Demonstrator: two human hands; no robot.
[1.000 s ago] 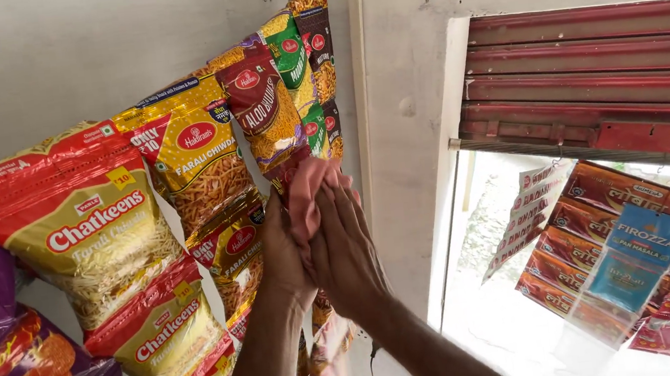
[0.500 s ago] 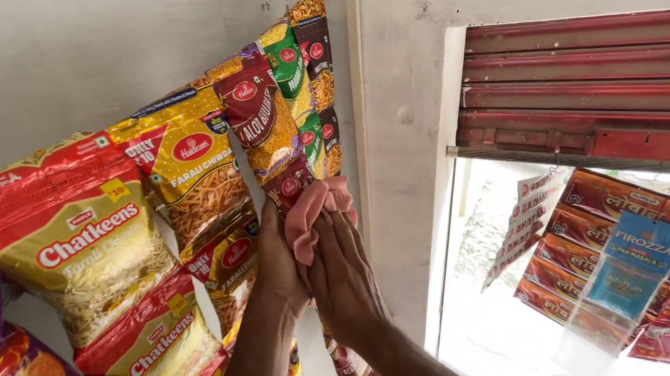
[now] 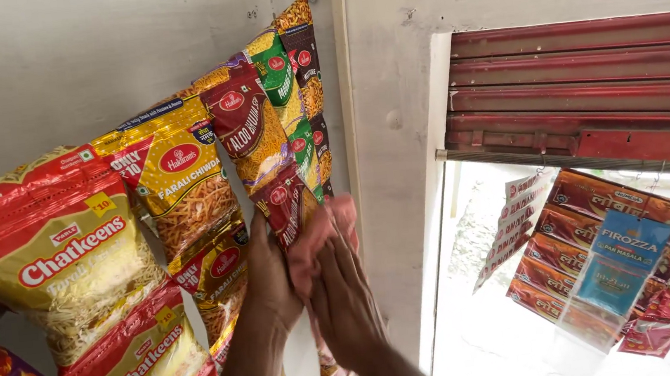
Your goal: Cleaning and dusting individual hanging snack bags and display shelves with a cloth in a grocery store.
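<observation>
Against the white wall, both hands (image 3: 320, 285) overlap on a hanging snack packet (image 3: 285, 206), finger grip hidden.

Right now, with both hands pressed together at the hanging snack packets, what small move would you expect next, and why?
Probably a small pull down: the left hand and right hand pinch the red packet, the lowest packet visible on a hanging strip.

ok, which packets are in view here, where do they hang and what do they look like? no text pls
Large red-and-yellow snack bags: far left on the wall, pillow-shaped.
Yellow snack bag with red oval: centre-left, hanging.
Strip of red, green and yellow pouches: hanging above both hands, left hand, right hand.
Strips of small red sachets and a blue sachet: under the red shutter.
</observation>
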